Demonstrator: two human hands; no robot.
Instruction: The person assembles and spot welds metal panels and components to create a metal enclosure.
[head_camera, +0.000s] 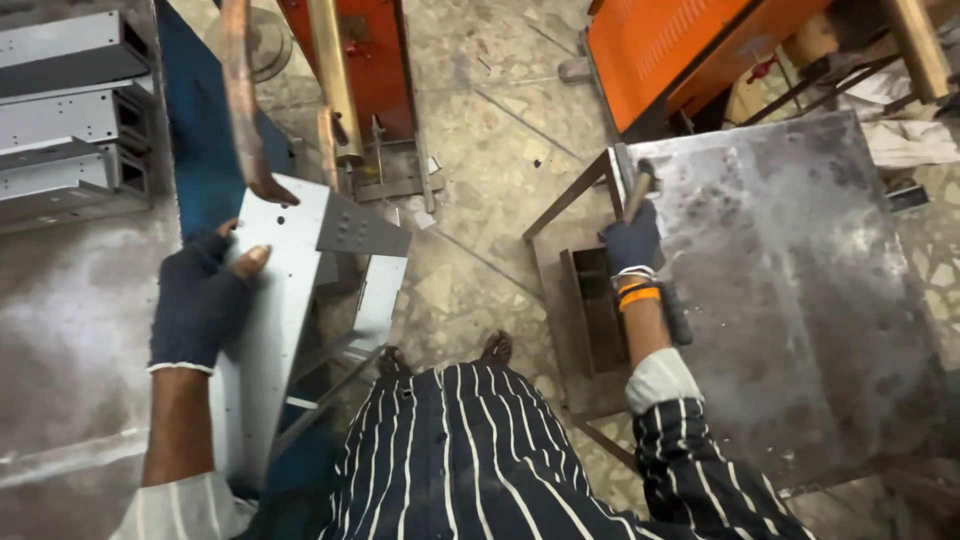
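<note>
- The room is a metal workshop seen from above, with a speckled stone-chip floor (480, 150) crossed by thin joint lines and scattered with scraps.
- One steel-topped bench (800, 300) stands at the right, its plate stained and dull, carried on a thin angle-iron frame that shows past its left edge.
- Two orange machine housings are in view: one (670, 45) beyond the bench's far left corner, a narrower one (375, 60) at top centre behind a brass-coloured post (333, 80).
- Three grey folded sheet-metal channels (70, 110) lie stacked at the top left, their open ends facing right.
- One blue panel (200, 130) stands just beside them.
- Two hands show, both in dark knitted gloves; the person wears a dark shirt with white stripes, and two feet show on the floor below centre.
- The left hand (200, 300) is closed around the left edge of one bent grey sheet-metal panel (290, 290), a bare thumb tip pressed flat on its face; the panel stands tilted on the floor, well apart from the bench, with small punched holes near its folded top.
- The right hand (632, 240) is wrapped tight round the wooden handle of one hammer (642, 185) at the bench's left edge, near the far left corner; the handle rises past the fist and its head lies over the edge.
- Orange and white bands ring the right wrist.
</note>
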